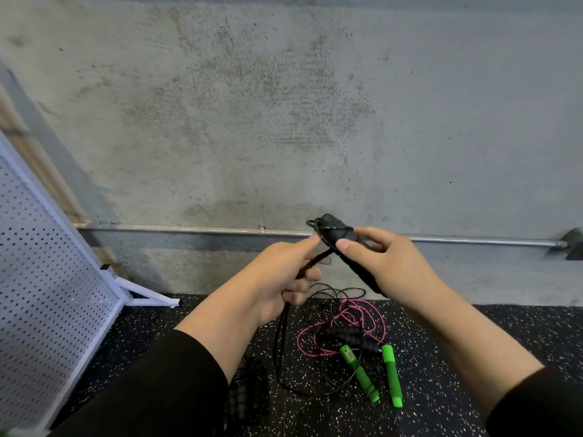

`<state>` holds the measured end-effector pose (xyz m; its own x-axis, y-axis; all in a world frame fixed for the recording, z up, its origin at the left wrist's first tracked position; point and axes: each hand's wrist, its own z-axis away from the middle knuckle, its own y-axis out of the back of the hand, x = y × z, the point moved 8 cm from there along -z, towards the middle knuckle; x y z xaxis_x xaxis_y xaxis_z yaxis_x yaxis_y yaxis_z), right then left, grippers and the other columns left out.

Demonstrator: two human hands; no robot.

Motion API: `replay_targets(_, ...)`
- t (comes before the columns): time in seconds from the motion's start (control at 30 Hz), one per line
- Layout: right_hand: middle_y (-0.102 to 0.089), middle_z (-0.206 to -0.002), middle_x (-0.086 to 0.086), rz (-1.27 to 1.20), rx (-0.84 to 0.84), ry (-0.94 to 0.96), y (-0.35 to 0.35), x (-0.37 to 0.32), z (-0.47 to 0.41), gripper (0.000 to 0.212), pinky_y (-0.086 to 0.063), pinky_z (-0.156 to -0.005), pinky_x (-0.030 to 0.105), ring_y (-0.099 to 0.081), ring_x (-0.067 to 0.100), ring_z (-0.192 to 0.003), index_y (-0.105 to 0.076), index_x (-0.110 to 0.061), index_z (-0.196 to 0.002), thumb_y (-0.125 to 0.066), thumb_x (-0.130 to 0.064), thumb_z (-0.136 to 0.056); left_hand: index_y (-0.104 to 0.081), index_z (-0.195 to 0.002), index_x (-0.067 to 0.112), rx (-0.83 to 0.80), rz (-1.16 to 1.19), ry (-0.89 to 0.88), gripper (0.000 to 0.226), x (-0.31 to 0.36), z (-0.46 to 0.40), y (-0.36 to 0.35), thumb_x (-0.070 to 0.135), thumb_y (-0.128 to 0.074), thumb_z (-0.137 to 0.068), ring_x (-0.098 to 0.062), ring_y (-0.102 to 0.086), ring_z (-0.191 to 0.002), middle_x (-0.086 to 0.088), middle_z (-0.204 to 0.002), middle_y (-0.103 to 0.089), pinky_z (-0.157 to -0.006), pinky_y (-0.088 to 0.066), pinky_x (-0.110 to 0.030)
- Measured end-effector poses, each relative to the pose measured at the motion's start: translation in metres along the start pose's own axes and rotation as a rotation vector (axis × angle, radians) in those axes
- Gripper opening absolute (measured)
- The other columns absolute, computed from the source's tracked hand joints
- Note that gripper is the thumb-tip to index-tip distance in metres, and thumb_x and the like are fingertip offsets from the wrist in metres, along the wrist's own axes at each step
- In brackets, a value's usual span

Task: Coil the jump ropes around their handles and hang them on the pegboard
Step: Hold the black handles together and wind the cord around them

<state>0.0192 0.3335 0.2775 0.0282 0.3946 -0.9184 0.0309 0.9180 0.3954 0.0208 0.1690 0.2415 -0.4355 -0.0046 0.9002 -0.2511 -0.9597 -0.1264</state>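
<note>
Two black sleeves up front, both hands busy with the black rope above the floor.

Right hand (388,266) has fingers and thumb clamped on the black handles (342,239); left hand (280,279) pinches the black rope (312,263), feeding a turn. Slack trails down to the floor (473,357), running close by the pink rope (340,323) and green handles (391,373) near the wall's foot. Risk: that slack snags the pile, or the wraps slip off. Pegboard (47,263) waits at left.
</note>
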Motion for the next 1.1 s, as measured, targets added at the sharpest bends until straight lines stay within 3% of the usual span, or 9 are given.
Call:
replay_targets(0.2,-0.064,-0.099,-0.007,0.533,0.211,0.097,0.014,-0.003,-0.002,0.054,-0.047,-0.073,0.034,-0.060,0.018,-0.094,-0.057,-0.045,-0.124,-0.075,-0.062,-0.076,-0.061,-0.124,0.004,-0.082,0.236,-0.015,0.040,0.001,0.001,-0.017,0.032,-0.047,-0.100,-0.008,-0.021,-0.046,0.002,-0.065,-0.047,-0.040,-0.018,-0.020)
replay_targets(0.37,-0.054,-0.101,-0.002,0.902,0.289,0.362,-0.011,-0.030,0.017,0.061,-0.043,-0.079,0.040,-0.055,0.024,-0.097,-0.051,-0.042,-0.129,-0.075,-0.061,-0.076,-0.061,-0.096,0.015,0.064,0.182,-0.001,0.046,-0.010,-0.001,-0.011,0.061,-0.064,-0.090,-0.006,-0.024,-0.044,0.004,-0.062,-0.047,-0.038,-0.020,-0.020)
replay_targets(0.47,-0.052,-0.105,-0.002,0.906,0.297,0.427,-0.021,-0.031,0.020,0.062,-0.040,-0.080,0.040,-0.052,0.023,-0.097,-0.051,-0.043,-0.131,-0.073,-0.060,-0.076,-0.057,-0.092,0.017,0.144,0.223,0.002,0.041,-0.014,-0.006,-0.001,0.057,-0.067,-0.091,-0.007,-0.024,-0.042,0.004,-0.059,-0.043,-0.039,-0.018,-0.020)
replay_targets(0.57,-0.050,-0.109,-0.006,0.630,0.136,0.412,-0.020,-0.024,0.013,0.060,-0.044,-0.087,0.035,-0.050,0.016,-0.102,-0.048,-0.045,-0.138,-0.064,-0.060,-0.082,-0.054,-0.090,0.018,0.148,0.199,-0.081,0.031,-0.005,-0.007,0.006,0.047,-0.062,-0.098,-0.006,-0.023,-0.043,0.004,-0.060,-0.041,-0.040,-0.017,-0.020)
replay_targets(0.7,-0.066,-0.103,-0.006,0.031,0.031,0.131,0.001,-0.014,0.005,0.040,-0.049,-0.079,0.013,-0.063,-0.006,-0.085,-0.057,-0.033,-0.132,-0.058,-0.050,-0.096,-0.050,-0.083,0.022,0.071,0.105,-0.159,0.030,0.006,-0.006,0.011,0.045,-0.057,-0.101,-0.005,-0.023,-0.046,0.005,-0.064,-0.043,-0.042,-0.017,-0.021)
replay_targets(0.77,-0.071,-0.113,0.016,-0.211,-0.159,-0.056,-0.003,0.004,0.005,0.047,-0.053,-0.095,0.027,-0.070,0.012,-0.103,-0.069,-0.016,-0.116,-0.055,-0.057,-0.096,-0.047,-0.082,0.024,0.017,0.093,-0.182,0.030,0.008,-0.004,0.007,0.045,-0.054,-0.103,-0.006,-0.022,-0.048,0.005,-0.066,-0.040,-0.044,-0.017,-0.021)
replay_targets(0.87,-0.067,-0.116,0.033,-0.583,-0.550,-0.285,-0.026,0.017,0.025,0.044,-0.062,-0.083,0.047,-0.071,0.039,-0.093,-0.065,-0.009,-0.125,-0.058,-0.042,-0.096,-0.045,-0.085,0.022,-0.031,0.110,-0.197,0.031,0.009,-0.002,0.001,0.045,-0.053,-0.103,-0.006,-0.022,-0.048,0.004,-0.067,-0.039,-0.043,-0.019,-0.019)
replay_targets(0.97,-0.067,-0.107,0.028,-0.661,-0.643,-0.261,-0.032,0.016,0.026,0.045,-0.061,-0.061,0.037,-0.065,0.032,-0.073,-0.057,-0.015,-0.133,-0.066,-0.015,-0.089,-0.046,-0.085,0.021,-0.020,0.118,-0.198,0.030,0.010,-0.002,0.002,0.045,-0.053,-0.103,-0.006,-0.023,-0.048,0.005,-0.066,-0.040,-0.042,-0.020,-0.019)
replay_targets(1.1,-0.064,-0.092,0.025,-0.411,-0.446,-0.085,-0.023,0.011,0.008,0.046,-0.043,-0.048,0.029,-0.054,0.027,-0.064,-0.060,-0.022,-0.127,-0.063,0.003,-0.088,-0.051,-0.086,0.022,0.024,0.104,-0.180,0.028,0.010,-0.006,0.007,0.045,-0.054,-0.103,-0.006,-0.023,-0.049,0.005,-0.068,-0.044,-0.044,-0.017,-0.020)
